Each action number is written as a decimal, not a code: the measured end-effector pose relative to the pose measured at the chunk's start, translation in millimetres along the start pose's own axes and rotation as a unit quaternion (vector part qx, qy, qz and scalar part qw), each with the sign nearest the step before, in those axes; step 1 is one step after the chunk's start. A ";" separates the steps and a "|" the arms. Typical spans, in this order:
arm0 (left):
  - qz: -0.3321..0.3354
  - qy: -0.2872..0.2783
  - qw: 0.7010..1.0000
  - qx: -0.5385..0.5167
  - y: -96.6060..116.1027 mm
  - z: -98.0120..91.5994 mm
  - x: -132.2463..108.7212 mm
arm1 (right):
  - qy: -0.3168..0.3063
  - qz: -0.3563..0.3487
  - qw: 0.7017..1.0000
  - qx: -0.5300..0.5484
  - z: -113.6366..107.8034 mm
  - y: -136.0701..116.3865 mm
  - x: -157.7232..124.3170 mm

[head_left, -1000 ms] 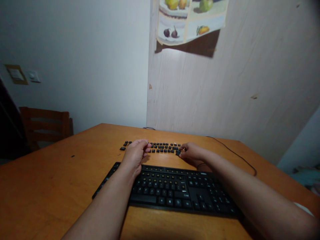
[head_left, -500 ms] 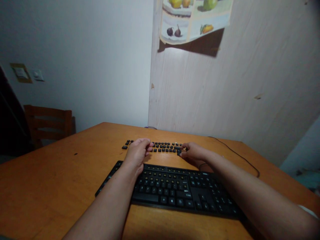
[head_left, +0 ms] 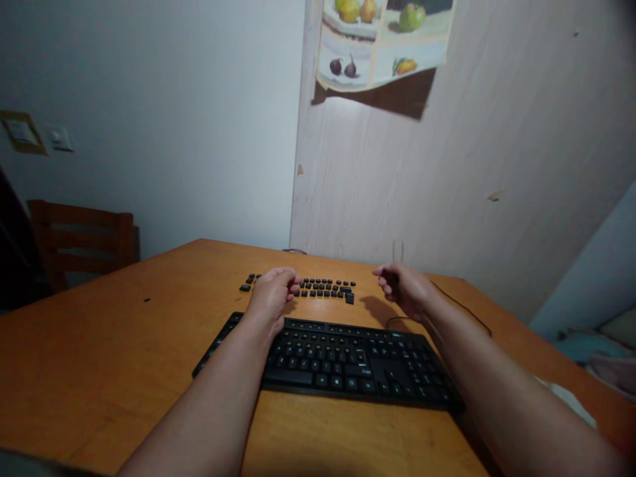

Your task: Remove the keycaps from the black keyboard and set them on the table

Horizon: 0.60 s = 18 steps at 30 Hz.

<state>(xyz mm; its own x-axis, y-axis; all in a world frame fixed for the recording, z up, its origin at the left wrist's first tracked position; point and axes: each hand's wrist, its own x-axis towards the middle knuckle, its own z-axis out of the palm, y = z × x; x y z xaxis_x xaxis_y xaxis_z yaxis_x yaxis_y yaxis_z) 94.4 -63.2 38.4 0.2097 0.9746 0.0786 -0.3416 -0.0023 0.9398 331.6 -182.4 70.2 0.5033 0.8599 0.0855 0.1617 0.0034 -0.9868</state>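
The keyboard (head_left: 318, 361) lies flat on the wooden table (head_left: 124, 371), in front of the person, with its upper rows looking partly stripped of caps; the loose keycaps (head_left: 322, 287) sit just beyond its far edge in roughly parallel rows, a tall keycap (head_left: 350, 298) at their right end; the left hand (head_left: 272, 291) is over the left part of these rows, hiding some of them, its fingers curled and the thumb pressed against them, with nothing visible in between; whether it touches the tabletop I cannot tell; the right hand (head_left: 408, 288) is in the air to the right of the rows, clear of every cap, fingers loosely bent, its shadow falling on the wood below; a thin wire loop (head_left: 393, 252) rises at its far side and seems to be held there, though the grip itself is hidden; the step in hand looks to be the handling of single caps between keyboard and rows, and which way they go cannot be judged from this moment; a next move at either place calls for a fine fingertip pinch or a careful placing of the loop, and a low, steady wrist so that the neighbouring caps are not knocked out of line.
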 end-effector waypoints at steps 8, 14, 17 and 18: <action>-0.003 0.009 1.000 -0.021 7.7 2.8 -2.9 | 0.055 0.051 0.993 0.096 1.1 -7.6 -48.9; 0.010 0.015 0.999 -0.051 14.6 1.2 -3.6 | 0.042 -0.014 0.984 0.175 9.3 15.0 -62.5; 0.012 0.022 0.998 -0.063 17.6 -0.8 -1.9 | 0.098 -0.041 0.976 0.190 10.0 21.3 -60.5; 0.013 0.027 0.997 -0.065 18.5 -1.5 -1.1 | 0.114 -0.051 0.974 0.190 9.2 22.0 -59.9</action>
<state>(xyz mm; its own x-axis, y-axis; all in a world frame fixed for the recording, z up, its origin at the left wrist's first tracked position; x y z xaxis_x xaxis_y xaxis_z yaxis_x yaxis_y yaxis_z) 86.5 -63.9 55.2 0.1505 0.9854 0.0801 -0.4635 -0.0012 0.8861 297.2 -229.1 42.0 0.6834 0.7097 0.1709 -0.0834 0.3085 -0.9476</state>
